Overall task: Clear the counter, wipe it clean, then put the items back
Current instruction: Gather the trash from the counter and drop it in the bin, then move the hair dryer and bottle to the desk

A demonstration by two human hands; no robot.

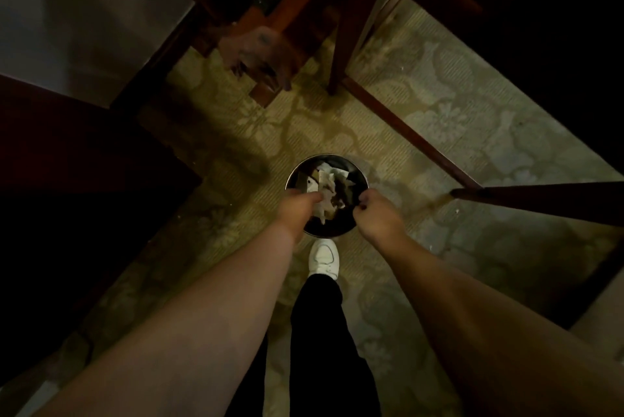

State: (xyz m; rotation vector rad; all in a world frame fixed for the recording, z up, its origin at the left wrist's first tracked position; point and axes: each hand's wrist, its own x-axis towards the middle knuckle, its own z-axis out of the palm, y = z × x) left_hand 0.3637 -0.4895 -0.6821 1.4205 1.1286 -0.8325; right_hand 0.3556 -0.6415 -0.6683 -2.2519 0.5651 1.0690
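Below, your left hand (297, 207) pinches crumpled paper (320, 205) over the round metal bin (361, 177); your right hand (374, 210) curls empty, chair legs (341, 45) close by on patterned carpet (439, 95).

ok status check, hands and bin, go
Both hands over the round bin. Left hand fingers curled at paper scraps; right hand curled at the rim, grip unclear. White shoe against bin.

It is dim where I stand; weak yellowish light falls on the patterned carpet (422, 85) far and right, while the left and far-right corners sink into black. My forearms bulge with wide-angle stretch, and the far chair (270, 45) looks smeared.
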